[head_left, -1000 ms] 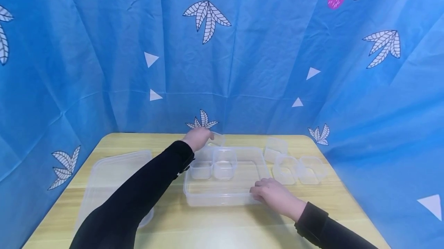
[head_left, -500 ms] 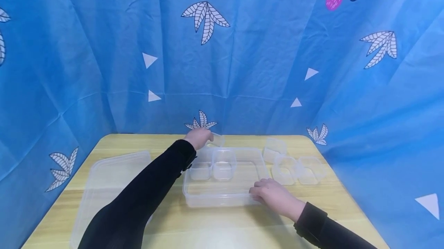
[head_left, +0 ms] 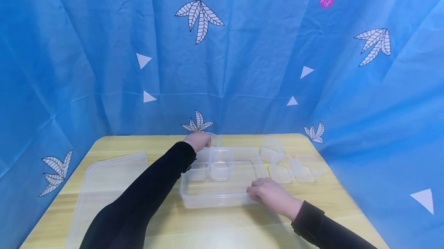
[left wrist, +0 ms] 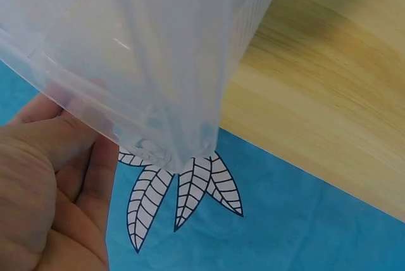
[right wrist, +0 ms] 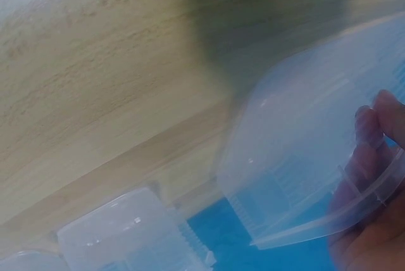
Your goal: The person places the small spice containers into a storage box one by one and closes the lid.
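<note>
A large clear plastic box (head_left: 215, 201) sits mid-table without a lid. Inside it, along its left and rear part, stand two small clear containers, one of them the right-hand container (head_left: 220, 170). At the rear of the box, my left hand (head_left: 198, 141) pinches the rim of another small clear container (head_left: 216, 140); in the left wrist view the thumb and fingers lie about a translucent wall (left wrist: 145, 75). My right hand (head_left: 274, 197) grips the front right corner of the large box, its fingers (right wrist: 367, 125) over the rim in the right wrist view.
Several small clear containers, among them a square one (head_left: 308, 168), stand right of the large box. A flat clear lid (head_left: 100, 187) lies on the left, partly under my left sleeve. Blue patterned cloth (head_left: 222, 68) hangs behind and beside the wooden table (head_left: 204, 229).
The head view has shifted slightly, so the scene sits a little further left. Both hands keep their holds, with hardly any movement against the box.
</note>
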A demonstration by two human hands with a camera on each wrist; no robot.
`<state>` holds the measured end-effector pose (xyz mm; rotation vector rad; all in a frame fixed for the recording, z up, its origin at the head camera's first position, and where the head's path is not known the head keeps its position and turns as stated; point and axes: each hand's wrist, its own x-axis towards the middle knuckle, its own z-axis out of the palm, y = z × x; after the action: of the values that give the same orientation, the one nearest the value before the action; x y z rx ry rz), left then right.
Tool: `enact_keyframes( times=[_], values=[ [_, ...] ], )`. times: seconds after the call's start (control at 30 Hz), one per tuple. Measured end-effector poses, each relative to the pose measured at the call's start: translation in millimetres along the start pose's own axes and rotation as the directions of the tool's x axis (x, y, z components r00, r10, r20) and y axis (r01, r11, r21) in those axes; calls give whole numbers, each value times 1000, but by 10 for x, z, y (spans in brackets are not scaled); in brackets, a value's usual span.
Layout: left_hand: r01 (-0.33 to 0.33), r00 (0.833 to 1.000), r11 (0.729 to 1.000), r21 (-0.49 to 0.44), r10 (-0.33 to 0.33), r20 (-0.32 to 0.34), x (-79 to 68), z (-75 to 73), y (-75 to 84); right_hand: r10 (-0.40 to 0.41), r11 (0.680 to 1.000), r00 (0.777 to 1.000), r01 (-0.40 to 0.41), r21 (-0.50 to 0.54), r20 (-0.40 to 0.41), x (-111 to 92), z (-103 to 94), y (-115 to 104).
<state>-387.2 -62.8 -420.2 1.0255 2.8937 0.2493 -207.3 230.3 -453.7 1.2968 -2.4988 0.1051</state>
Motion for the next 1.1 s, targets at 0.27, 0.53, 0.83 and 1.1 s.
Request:
enact_keyframes(
  times=[0.27,0.53,0.83,1.1],
  values=[
    [0,1000,1000,14,0,-16,-122,-94,97,19,1000,1000,-19,3,14,13,0,-11],
    [-13,999,1000,5,13,-34,-199,-138,143,17,1000,1000,-17,-2,16,14,-2,-20],
    [-32,996,999,4,32,-88,-87,15,-76,46,999,997,-46,-2,59,9,8,-18],
    [61,997,996,66,-57,-57,-135,-87,-109,49,999,997,-49,9,57,3,34,-1]
  ],
)
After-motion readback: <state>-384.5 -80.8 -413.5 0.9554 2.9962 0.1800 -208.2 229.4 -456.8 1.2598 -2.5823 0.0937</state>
